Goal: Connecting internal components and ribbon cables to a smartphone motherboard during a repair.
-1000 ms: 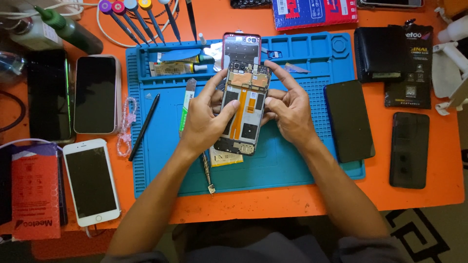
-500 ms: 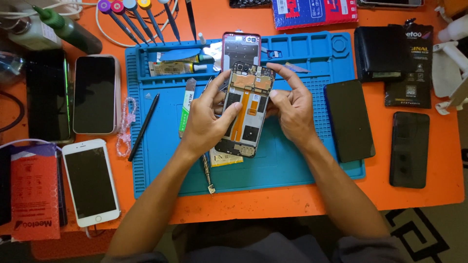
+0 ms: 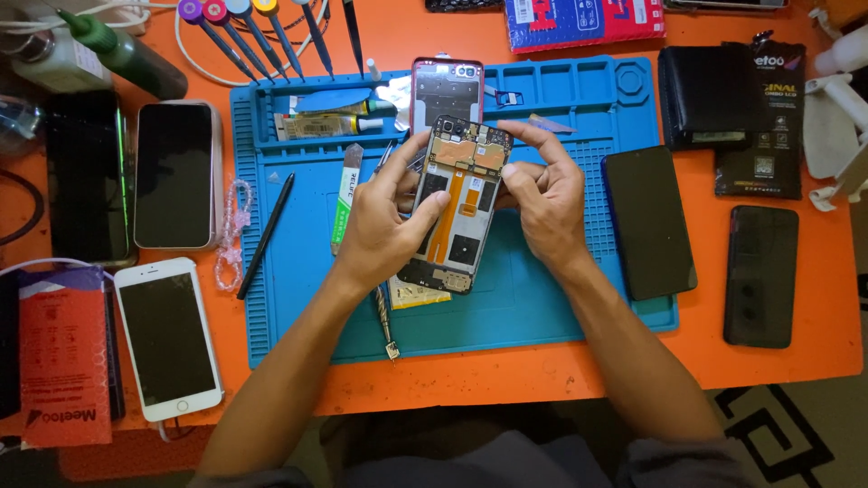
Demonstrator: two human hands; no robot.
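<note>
Both hands are holding an opened smartphone above the centre of the blue repair mat, its back removed and its circuit board, orange flex cable and shields facing up. The left hand is gripping the phone's left edge, its fingers curling over the exposed internals with the thumb lying across the orange cable; the right hand is grasping the upper right corner, index finger hooking over the top edge. Risks, as judged: the thumb pressing on the flex cable could be creasing it or unseating a connector, and bare skin on the board could be leaving residue. The phone is being carried in the air rather than resting flat, so a slackening grip would be dropping it onto the red back cover just above, or onto the metal tool lying under the left wrist. The orange tabletop is crowding up: screwdrivers in the upper left of the frame, a white phone at lower left, a dark phone overlapping the mat's right edge, and another dark phone further right. A patterned floor is showing at the lower right corner; nothing more of the room is visible.
</note>
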